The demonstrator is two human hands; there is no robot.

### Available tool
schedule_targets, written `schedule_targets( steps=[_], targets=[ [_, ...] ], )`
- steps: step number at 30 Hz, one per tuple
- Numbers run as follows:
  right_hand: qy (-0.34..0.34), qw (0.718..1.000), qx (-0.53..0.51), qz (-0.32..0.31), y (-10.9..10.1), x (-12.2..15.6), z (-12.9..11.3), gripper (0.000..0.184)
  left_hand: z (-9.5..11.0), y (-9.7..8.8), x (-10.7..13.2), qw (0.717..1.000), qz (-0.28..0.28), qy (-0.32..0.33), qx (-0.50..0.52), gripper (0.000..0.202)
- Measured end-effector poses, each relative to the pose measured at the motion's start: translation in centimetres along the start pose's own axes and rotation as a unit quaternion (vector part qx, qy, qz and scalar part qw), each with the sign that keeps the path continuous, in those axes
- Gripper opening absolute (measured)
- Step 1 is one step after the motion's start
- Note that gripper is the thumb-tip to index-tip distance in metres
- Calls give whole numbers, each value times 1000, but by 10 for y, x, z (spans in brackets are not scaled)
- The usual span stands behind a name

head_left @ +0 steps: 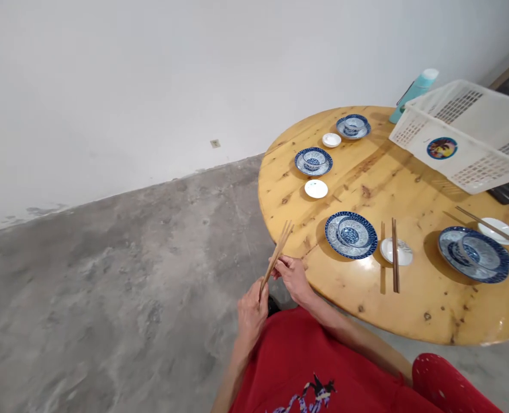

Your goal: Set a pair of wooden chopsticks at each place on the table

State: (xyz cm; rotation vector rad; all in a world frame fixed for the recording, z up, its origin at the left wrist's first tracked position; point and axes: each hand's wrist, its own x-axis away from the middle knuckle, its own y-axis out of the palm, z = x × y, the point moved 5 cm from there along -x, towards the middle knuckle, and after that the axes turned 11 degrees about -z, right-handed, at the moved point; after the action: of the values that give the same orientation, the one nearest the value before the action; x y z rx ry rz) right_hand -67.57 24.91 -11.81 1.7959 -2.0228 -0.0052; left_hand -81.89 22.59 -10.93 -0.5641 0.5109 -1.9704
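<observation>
My left hand (pixel 251 312) is closed round the lower ends of a bundle of wooden chopsticks (pixel 277 254), which point up and to the right. My right hand (pixel 292 276) pinches the same bundle a little higher up. Both hands are off the left edge of a round wooden table (pixel 413 195), above the concrete floor. Nearest on the table is a blue-patterned plate with a small bowl (pixel 351 234). To its right a pair of chopsticks (pixel 394 255) lies across a small white dish (pixel 397 251).
Three more blue plate-and-bowl sets (pixel 313 161) (pixel 353 126) (pixel 473 254) and white dishes (pixel 316 189) (pixel 331 140) (pixel 498 230) sit round the table. A white plastic basket (pixel 465 132) and a teal bottle (pixel 414 93) stand at the back right. A white wall is behind.
</observation>
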Motion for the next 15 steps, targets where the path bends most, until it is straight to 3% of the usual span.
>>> schedule_targets(
  steps=[6, 15],
  targets=[
    [-8, 999, 42, -7, 32, -15, -6, 35, -26, -28, -9, 996, -37, -42, 71, 32],
    [-9, 997, 36, 61, 32, -50, -12, 32, -46, -36, -51, 978, -112, -42, 168, 41]
  ],
)
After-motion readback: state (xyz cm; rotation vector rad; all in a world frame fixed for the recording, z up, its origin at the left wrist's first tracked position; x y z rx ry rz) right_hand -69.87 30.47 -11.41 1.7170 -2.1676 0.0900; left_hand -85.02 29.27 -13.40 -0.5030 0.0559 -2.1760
